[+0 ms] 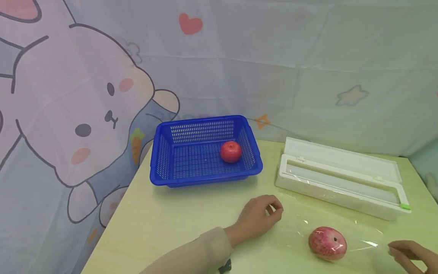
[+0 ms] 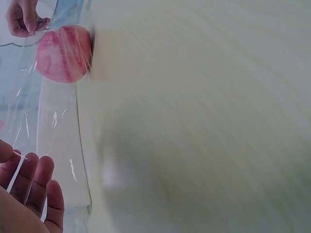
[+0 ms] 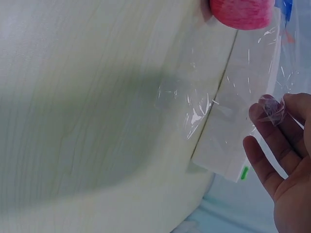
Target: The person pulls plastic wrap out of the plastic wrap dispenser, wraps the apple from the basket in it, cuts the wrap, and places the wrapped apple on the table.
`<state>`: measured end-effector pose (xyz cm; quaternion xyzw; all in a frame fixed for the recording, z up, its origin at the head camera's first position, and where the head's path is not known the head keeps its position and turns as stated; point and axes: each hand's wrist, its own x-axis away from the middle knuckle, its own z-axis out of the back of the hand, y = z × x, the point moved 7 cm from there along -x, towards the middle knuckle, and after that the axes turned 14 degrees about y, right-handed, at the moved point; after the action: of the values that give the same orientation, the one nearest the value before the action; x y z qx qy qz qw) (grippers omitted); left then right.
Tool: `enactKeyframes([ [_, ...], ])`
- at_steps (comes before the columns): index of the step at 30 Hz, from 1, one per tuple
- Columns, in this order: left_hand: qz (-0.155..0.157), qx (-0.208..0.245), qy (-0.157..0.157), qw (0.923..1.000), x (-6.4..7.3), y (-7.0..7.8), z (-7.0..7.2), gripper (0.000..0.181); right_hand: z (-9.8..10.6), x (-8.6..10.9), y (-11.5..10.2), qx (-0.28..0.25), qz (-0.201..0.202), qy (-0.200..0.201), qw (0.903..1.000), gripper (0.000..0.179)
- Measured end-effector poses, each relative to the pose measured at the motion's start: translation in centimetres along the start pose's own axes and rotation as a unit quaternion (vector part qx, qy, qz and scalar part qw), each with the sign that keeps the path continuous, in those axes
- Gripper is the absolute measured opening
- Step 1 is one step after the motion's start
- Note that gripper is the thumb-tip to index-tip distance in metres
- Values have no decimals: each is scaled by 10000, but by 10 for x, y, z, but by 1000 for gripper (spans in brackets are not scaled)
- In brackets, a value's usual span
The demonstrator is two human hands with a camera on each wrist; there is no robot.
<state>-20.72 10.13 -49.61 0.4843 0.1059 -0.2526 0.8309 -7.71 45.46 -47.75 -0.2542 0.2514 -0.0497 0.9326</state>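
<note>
A streaked pink-red apple lies on its side against a sheet of clear plastic wrap, between my two hands. My left hand pinches the left edge of the wrap between thumb and forefinger, its other fingers loosely bent in the left wrist view. At the opposite edge, my right hand pinches a bunched bit of the film, also seen in the right wrist view. The film stretches nearly flat from hand to hand, visible mostly by its glints.
Behind the film stands a white wrap dispenser, its lid raised and a roll inside. A blue plastic basket at the back left holds one red apple. A cartoon-printed cloth hangs along the table's back edge.
</note>
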Motion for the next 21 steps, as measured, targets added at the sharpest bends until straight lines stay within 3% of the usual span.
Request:
enactKeyframes([
  [3,203,-35,3,9998,-3,-5,-6,7,0,0,-1,-408,205,280,9986,9],
  [7,414,-200,-30,9989,-5,-10,-12,6,-6,-1,1,-474,271,207,9983,11],
  [13,659,-469,-218,9965,-6,-16,-21,5,-18,-4,10,110,-74,-556,9984,12],
  [16,712,-711,-271,9946,-6,-18,-24,5,-22,-4,15,333,-265,-739,9964,15],
  [19,349,-1264,-153,9912,-5,-16,-26,12,-25,-5,19,325,-398,-798,9955,17],
  [21,-215,-1765,-33,9841,-4,-6,-28,19,-26,-4,22,332,-352,-765,9959,18],
])
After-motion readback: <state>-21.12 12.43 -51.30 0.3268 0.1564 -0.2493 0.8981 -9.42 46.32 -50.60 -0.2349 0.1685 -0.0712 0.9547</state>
